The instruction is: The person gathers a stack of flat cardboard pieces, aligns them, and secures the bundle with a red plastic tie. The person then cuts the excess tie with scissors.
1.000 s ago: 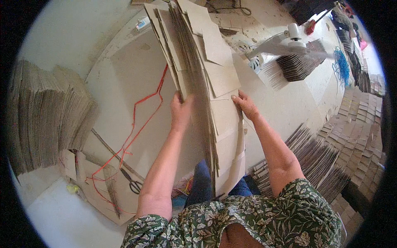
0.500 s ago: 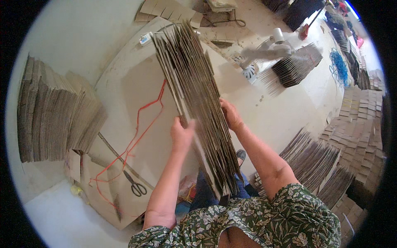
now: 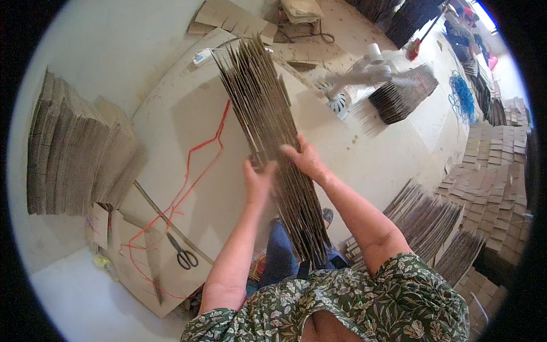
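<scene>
A long bundle of thin brown cardboard pieces (image 3: 259, 108), their edges facing up, slants across the middle above a pale board. My left hand (image 3: 259, 181) grips its left side, thumb near the edges. My right hand (image 3: 309, 161) holds the right side, its thumb reaching over the top edges. Fingers of both hands are partly hidden beside the bundle. Its near end hangs over my lap. Left of it, a loop of red string (image 3: 189, 153) lies on the board (image 3: 188, 122), close to black-handled scissors (image 3: 186, 257).
Upright cardboard stacks (image 3: 74, 148) stand at the left. More cardboard (image 3: 419, 219) is packed at the right, beyond my right arm. A white fan (image 3: 364, 74) is at the far right, with a cardboard bundle (image 3: 399, 100) behind it. Blue string (image 3: 462, 97) lies farther right.
My right hand has shifted left, with its thumb now over the bundle's edges. My left hand has moved slightly right. The bundle looks narrower, and the pale strip along its left side no longer shows.
</scene>
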{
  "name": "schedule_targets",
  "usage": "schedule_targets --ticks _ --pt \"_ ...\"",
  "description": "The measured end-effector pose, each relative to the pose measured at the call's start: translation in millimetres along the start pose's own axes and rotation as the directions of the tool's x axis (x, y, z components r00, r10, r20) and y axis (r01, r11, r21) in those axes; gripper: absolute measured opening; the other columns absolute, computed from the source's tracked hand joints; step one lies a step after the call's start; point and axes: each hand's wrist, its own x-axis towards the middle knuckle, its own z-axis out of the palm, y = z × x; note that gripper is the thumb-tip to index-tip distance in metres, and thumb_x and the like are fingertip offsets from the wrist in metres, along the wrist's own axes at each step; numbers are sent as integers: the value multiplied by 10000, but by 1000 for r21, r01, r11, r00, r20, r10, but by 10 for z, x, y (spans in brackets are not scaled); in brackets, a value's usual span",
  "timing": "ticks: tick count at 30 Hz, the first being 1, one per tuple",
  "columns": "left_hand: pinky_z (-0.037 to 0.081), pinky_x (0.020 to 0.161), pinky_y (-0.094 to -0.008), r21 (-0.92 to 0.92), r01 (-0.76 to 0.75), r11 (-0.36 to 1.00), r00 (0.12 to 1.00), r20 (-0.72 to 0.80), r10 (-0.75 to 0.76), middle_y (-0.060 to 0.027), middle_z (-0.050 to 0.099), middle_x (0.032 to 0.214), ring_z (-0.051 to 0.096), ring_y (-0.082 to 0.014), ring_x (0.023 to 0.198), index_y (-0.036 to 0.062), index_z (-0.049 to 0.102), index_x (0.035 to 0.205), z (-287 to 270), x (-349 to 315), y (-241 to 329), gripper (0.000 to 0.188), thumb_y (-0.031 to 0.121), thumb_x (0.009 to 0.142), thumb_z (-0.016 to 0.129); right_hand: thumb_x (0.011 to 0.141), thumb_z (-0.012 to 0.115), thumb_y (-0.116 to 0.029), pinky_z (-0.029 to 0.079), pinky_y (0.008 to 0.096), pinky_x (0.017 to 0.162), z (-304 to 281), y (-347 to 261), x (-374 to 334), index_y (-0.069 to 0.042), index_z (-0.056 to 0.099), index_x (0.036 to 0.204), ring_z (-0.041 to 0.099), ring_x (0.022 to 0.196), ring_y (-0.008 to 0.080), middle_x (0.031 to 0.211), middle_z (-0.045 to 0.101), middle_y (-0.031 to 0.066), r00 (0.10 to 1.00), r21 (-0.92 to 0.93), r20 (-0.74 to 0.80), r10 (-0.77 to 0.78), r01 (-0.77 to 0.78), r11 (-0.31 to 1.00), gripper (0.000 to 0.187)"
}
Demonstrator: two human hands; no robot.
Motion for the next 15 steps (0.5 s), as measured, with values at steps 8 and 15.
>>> schedule_targets --ticks 8,15 --pt "499 767 -315 -118 -15 993 1000 -3 15 -106 615 996 599 -181 876 -24 509 1207 -8 62 -111 545 277 818 744 735 794 -339 483 386 924 62 -85 -30 7 460 1301 622 1073 299 1144 640 205 997 -31 29 67 -66 997 742" --pt "493 686 -335 60 -45 997 999 20 44 -69 646 873 601 -174 748 -6 596 1114 -130 78 -67 362 280 897 645 733 785 -371 477 398 928 136 -502 -167 -13 457 1308 619 1074 323 1155 634 212 997 -245 -52 62 -73 967 753"
